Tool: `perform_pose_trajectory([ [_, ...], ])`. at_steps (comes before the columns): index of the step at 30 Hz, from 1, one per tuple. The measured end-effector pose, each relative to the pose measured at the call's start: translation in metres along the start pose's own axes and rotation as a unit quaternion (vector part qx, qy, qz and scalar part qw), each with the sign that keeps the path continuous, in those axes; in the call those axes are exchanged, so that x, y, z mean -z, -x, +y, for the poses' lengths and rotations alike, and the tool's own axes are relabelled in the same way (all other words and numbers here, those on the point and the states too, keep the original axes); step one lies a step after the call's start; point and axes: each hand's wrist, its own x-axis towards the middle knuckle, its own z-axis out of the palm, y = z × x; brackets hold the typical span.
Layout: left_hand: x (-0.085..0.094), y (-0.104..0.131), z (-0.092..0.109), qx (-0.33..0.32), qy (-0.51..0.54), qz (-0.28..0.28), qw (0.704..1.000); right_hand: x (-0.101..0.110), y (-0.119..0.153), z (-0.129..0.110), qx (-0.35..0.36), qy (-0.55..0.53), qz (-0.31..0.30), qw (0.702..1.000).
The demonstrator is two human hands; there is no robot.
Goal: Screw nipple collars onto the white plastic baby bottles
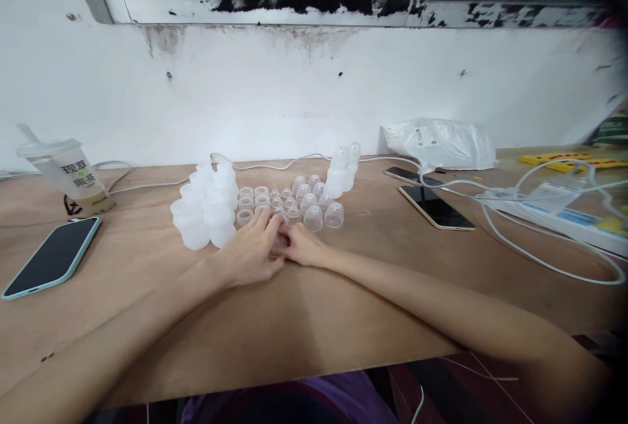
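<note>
My left hand (255, 248) and my right hand (303, 245) meet at the middle of the table, fingers closed together around something small that I cannot make out. Just beyond them stand rows of white rings (245, 203), small clear nipple-shaped pieces (289, 201) and clear domed caps (313, 217). To the left of the rings are white translucent bottles or cups (195, 231) in a close group. Behind the caps, on the right, more frosted pieces topped with clear domes (337, 178) stand upright.
On the left are a drink cup (73, 172) and a phone (53, 257). Two phones (436, 208), a white plastic bag (441, 142), looped white cables and a power strip (554, 218) lie to the right. A wall rises behind the brown table (275, 332).
</note>
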Motion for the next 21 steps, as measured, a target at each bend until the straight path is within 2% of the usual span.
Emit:
perform_pose_trajectory([
  [3,-0.017,0.006,-0.01,0.024,0.015,0.032,0.999,0.006,0.006,-0.002,0.0,-0.054,-0.016,0.998],
  [7,-0.03,0.011,-0.017,0.02,0.078,0.029,0.996,0.011,0.016,-0.003,0.033,-0.073,-0.006,0.997],
  [13,-0.022,0.008,-0.006,0.023,0.075,0.025,0.997,0.005,0.023,-0.001,0.063,-0.03,0.042,0.997],
  [17,-0.018,0.006,-0.003,0.029,0.08,0.01,0.996,0.003,0.023,-0.004,0.056,-0.036,0.064,0.996],
  [21,-0.019,0.007,-0.006,0.029,0.11,-0.001,0.993,0.007,0.023,-0.009,0.024,-0.076,0.033,0.996],
])
